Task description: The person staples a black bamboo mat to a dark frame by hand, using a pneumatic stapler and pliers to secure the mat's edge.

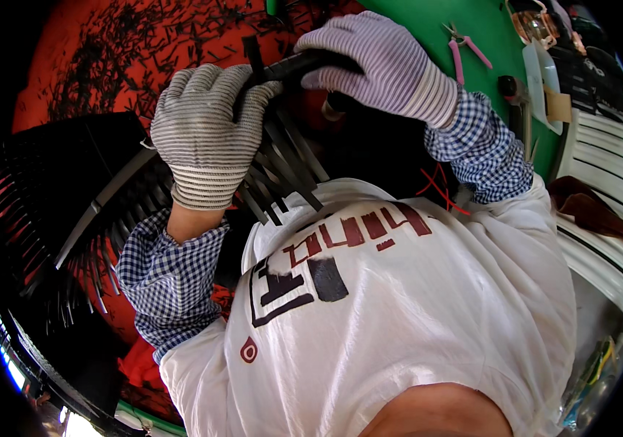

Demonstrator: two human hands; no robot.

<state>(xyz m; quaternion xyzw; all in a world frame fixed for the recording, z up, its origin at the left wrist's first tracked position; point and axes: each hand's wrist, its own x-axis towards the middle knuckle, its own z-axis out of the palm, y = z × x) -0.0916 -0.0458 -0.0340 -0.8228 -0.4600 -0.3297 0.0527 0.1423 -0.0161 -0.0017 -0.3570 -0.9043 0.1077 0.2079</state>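
Both my hands wear striped knit gloves and meet at a dark black strip-like piece (287, 68), whose exact kind I cannot make out. My left hand (206, 127) is closed round its left end, thumb toward the middle. On the right, my right hand (377, 69) curls over the other end, fingers bent and thumb beneath. A short black tab (253, 54) stands up from the piece beside my left fingers. Several flat dark strips (289, 164) hang below my hands toward my white shirt; whether they join the held piece is hidden.
Black offcuts (107, 62) litter the red surface (45, 54). More long dark strips (100, 211) fan out at the left. On the green tabletop (428, 22) lie pink-handled nippers (466, 54), near a white tray (542, 91). Red cords (442, 191) show below my right sleeve.
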